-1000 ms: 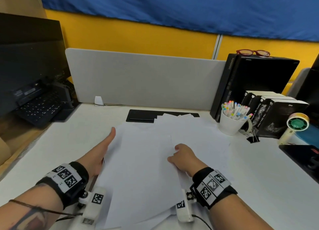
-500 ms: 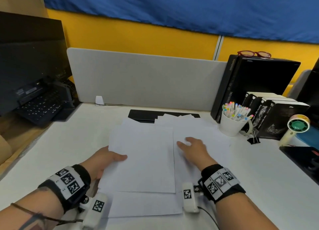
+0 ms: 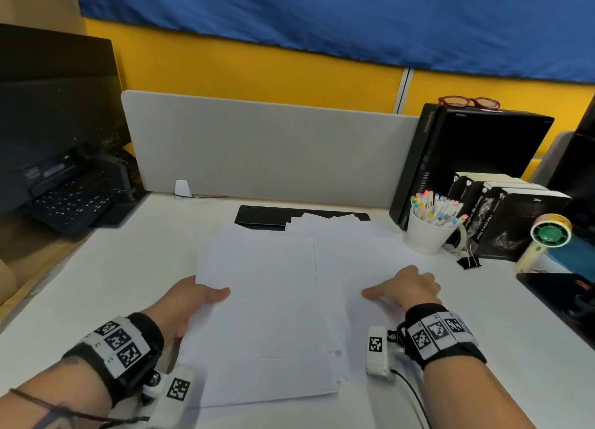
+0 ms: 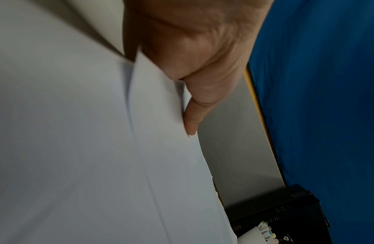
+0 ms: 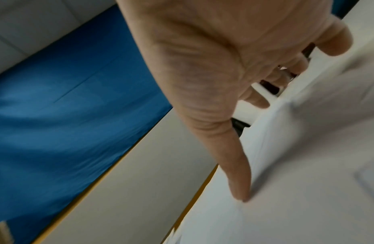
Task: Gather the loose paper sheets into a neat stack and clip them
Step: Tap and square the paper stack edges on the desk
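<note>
Several white paper sheets (image 3: 273,299) lie overlapping and askew on the white desk (image 3: 122,267). My left hand (image 3: 186,303) grips the left edge of the upper sheets, thumb on top and fingers hidden below; the left wrist view shows the thumb (image 4: 194,112) laid over the paper (image 4: 77,148). My right hand (image 3: 409,287) rests on the sheets at the right, thumb pointing left. In the right wrist view its thumb tip (image 5: 238,189) presses the paper (image 5: 307,165) and its loosely bent fingers touch the sheets' far edge. A black binder clip (image 3: 468,261) lies beside the mug, apart from both hands.
A white mug of markers (image 3: 428,235), black books (image 3: 515,222) and a small fan (image 3: 547,235) stand at the right. A black flat pad (image 3: 260,216) lies behind the sheets under the grey divider (image 3: 273,151). A keyboard (image 3: 70,200) sits far left, a dark tray (image 3: 563,296) at right.
My left hand went from lying flat beside the sheets to gripping their left edge. My right hand moved rightward across the sheets to their right side. The top sheets now lie straighter.
</note>
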A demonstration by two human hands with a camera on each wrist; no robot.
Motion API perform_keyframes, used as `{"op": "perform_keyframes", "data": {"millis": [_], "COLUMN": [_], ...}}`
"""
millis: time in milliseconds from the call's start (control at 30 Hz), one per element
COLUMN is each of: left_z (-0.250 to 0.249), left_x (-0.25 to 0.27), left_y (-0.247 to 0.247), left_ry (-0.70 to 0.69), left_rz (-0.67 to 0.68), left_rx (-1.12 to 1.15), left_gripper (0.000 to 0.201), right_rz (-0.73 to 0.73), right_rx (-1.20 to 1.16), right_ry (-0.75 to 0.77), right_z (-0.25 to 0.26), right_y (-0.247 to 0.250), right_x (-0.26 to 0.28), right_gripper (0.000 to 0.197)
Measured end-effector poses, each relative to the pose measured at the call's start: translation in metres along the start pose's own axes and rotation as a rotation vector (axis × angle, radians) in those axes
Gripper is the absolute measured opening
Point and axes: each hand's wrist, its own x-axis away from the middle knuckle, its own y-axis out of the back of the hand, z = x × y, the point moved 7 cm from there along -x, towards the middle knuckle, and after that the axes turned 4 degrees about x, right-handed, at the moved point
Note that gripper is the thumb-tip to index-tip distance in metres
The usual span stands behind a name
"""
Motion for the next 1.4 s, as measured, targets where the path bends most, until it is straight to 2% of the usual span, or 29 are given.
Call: {"op": "perform_keyframes", "data": {"millis": [100, 233, 333, 467, 567, 667, 767, 867, 933, 1000, 1133, 1267, 1400], "left_z": [-0.001, 0.000, 0.000, -0.002, -0.002, -0.002, -0.002, -0.001, -0.001, -0.001, -0.002, -0.002, -0.003], "left_x": [0.000, 0.000, 0.000, 0.002, 0.002, 0.003, 0.003, 0.003, 0.003, 0.003, 0.004, 0.005, 0.005], "left_y": [0.000, -0.001, -0.002, -0.002, -0.003, -0.003, -0.003, -0.003, -0.003, -0.003, -0.003, -0.004, -0.005], "left_ry": [-0.002, 0.007, 0.001, -0.013, -0.018, -0.007, -0.001, -0.003, -0.003, 0.000, -0.004, -0.013, -0.020], "left_rz": [-0.005, 0.001, 0.007, 0.004, 0.008, 0.003, 0.003, 0.001, 0.003, 0.005, 0.003, 0.005, 0.006], "left_rx": [-0.003, 0.001, 0.007, 0.010, 0.009, 0.007, 0.018, 0.022, 0.023, 0.018, 0.014, 0.018, 0.022], "left_gripper": [0.035, 0.033, 0.033, 0.026, 0.025, 0.027, 0.029, 0.029, 0.027, 0.029, 0.029, 0.030, 0.028], "right_rz": [-0.009, -0.063, -0.163, -0.012, -0.101, -0.139, -0.014, 0.106, 0.221, 0.294, 0.279, 0.276, 0.231], "right_rx": [-0.284, -0.737, -0.894, -0.858, -0.748, -0.770, -0.803, -0.976, -1.042, -1.072, -1.023, -0.979, -0.941], "right_ry": [-0.027, 0.079, 0.157, 0.195, 0.309, 0.513, 0.634, 0.698, 0.721, 0.720, 0.750, 0.798, 0.744], "right_z": [-0.013, -0.002, 0.004, 0.008, 0.012, 0.025, 0.038, 0.039, 0.039, 0.039, 0.037, 0.040, 0.039], "right_y": [0.007, 0.008, 0.012, -0.005, 0.008, 0.026, 0.027, 0.033, 0.037, 0.039, 0.037, 0.038, 0.036], "right_x": [-0.013, -0.017, -0.014, -0.010, 0.002, 0.018, 0.031, 0.036, 0.038, 0.043, 0.043, 0.046, 0.043], "right_gripper": [0.121, 0.117, 0.109, 0.087, 0.085, 0.092, 0.103, 0.103, 0.092, 0.090, 0.102, 0.091, 0.076]}}
